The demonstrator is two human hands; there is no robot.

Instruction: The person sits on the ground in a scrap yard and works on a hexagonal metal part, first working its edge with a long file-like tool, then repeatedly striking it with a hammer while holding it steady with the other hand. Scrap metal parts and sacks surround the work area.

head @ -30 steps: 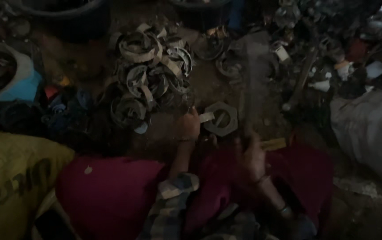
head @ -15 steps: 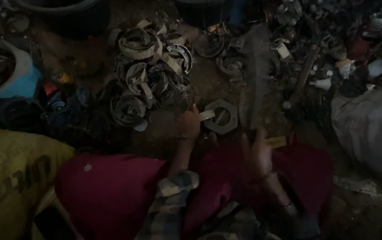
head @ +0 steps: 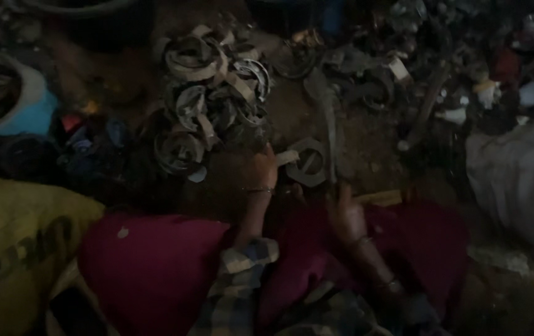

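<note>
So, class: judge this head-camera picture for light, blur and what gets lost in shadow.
Head view: very dim, with no glare. The metal ring and the heap of curved metal parts catch faint light. The left hand and right hand show softly blurred. The clutter along the top sinks into shadow. Grip cannot be judged.

We see the left hand (head: 262, 169) resting on the dirt floor (head: 366, 143), its fingers at a pale strip touching the large hexagonal nut (head: 307, 163). The right hand (head: 343, 211) grips the handle of a long dark tool (head: 328, 121), raised and blurred just right of the nut. A pile of curved brake shoes (head: 214, 99) lies beyond the left hand. A yellow sack (head: 12, 242) lies at left.
</note>
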